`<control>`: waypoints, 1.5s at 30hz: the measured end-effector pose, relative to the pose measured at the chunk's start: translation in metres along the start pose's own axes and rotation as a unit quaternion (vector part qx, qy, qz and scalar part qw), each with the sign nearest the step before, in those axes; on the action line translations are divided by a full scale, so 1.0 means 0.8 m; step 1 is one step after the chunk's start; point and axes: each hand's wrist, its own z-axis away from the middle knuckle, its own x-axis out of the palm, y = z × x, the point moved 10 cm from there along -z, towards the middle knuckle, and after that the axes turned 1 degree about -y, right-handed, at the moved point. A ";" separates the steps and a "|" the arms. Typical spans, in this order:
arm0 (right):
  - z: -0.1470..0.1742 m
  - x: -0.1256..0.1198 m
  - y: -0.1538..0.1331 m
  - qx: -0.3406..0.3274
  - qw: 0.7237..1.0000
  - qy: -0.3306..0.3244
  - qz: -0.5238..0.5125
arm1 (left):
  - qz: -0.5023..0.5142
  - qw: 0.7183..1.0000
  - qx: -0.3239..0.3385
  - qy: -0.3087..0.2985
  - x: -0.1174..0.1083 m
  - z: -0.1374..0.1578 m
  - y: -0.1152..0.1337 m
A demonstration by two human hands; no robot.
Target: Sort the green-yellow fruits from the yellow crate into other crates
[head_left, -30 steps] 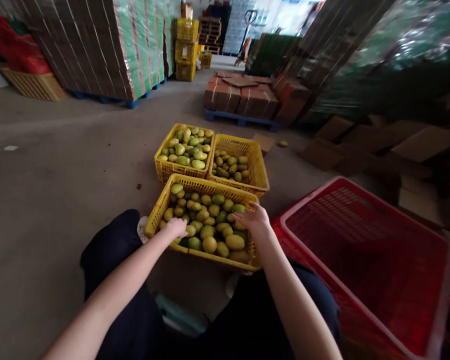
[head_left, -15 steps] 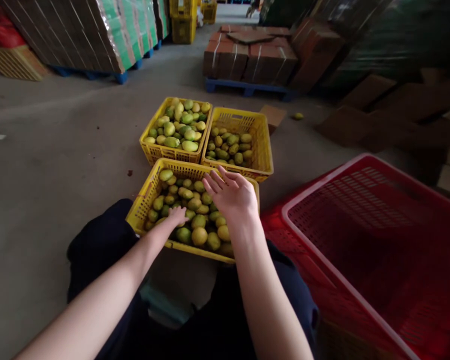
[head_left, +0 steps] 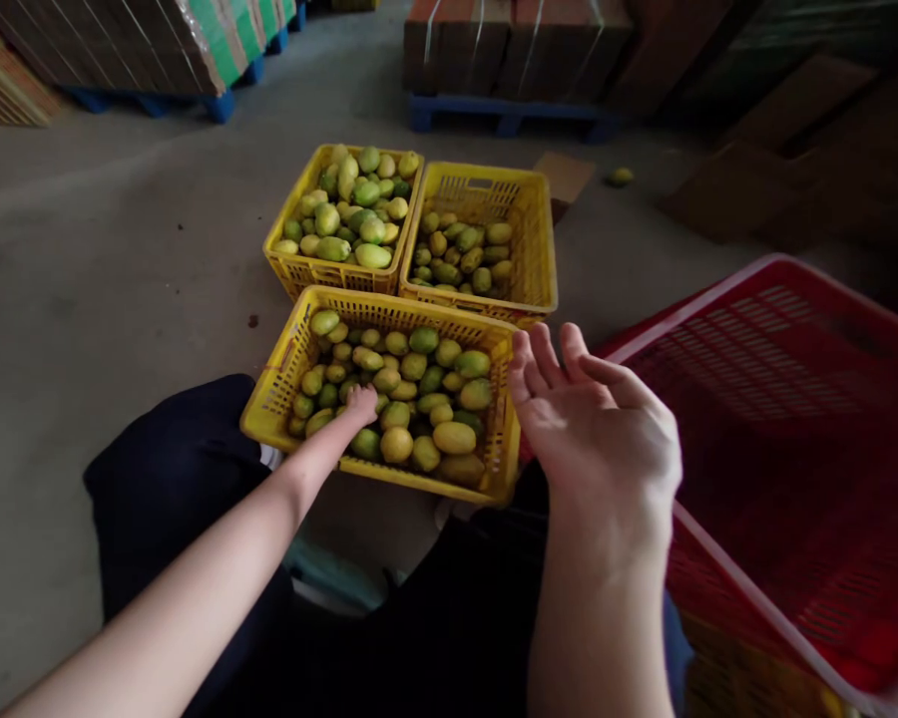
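My left hand (head_left: 361, 401) reaches down among yellow-green lemons (head_left: 396, 445) in the near yellow crate (head_left: 269, 404). Its fingers curl downward, and whatever they close on is hidden by the hand. To the right of that crate, my right hand (head_left: 595, 424) is raised with the palm turned up and the fingers apart, holding nothing. It hovers between the near crate and a red basket (head_left: 707, 543). Behind the near crate, a second yellow crate (head_left: 288, 269) is heaped with lemons. Another yellow crate (head_left: 535, 254) beside it holds a lower layer of them.
Strapped cardboard stacks (head_left: 456, 50) rest on a blue pallet (head_left: 505, 112) at the back. Wrapped cartons (head_left: 120, 45) stand at the far left. One loose fruit (head_left: 619, 178) lies on the floor near flattened cardboard (head_left: 800, 100). My knees flank the near crate.
My right hand has moved right, from above the near crate to beyond its right side, still open. My left hand's fingers have curled in among the lemons. The view has tipped downward.
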 end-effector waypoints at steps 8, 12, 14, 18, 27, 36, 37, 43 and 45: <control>0.008 -0.020 0.002 0.028 0.999 0.019 -0.038 | -0.005 0.998 0.020 0.052 -0.017 0.033 0.014; 0.012 -0.018 -0.007 0.006 0.999 0.020 -0.046 | 0.013 0.997 0.018 0.079 -0.052 0.052 0.001; 0.014 -0.011 -0.003 0.010 0.998 0.016 -0.052 | 0.029 0.996 0.002 0.084 -0.081 0.060 -0.018; 0.017 0.005 0.026 0.049 0.997 0.014 -0.050 | 0.209 0.978 0.000 -0.006 -0.136 0.081 -0.049; 0.010 -0.012 0.057 0.077 0.987 0.135 0.035 | 0.341 0.898 0.258 0.102 -0.329 0.219 0.060; 0.030 0.008 0.086 0.165 0.979 0.100 -0.062 | 0.316 0.869 0.318 0.207 -0.316 0.206 0.063; 0.030 0.007 0.085 0.166 0.980 0.092 -0.067 | 0.279 0.897 0.270 0.212 -0.301 0.182 0.043; 0.031 -0.036 0.047 0.097 0.971 0.199 -0.090 | -0.053 0.998 0.025 0.014 -0.135 0.087 -0.050; 0.031 -0.036 0.033 0.073 0.973 0.194 -0.101 | -0.063 0.998 0.014 -0.007 -0.097 0.078 -0.059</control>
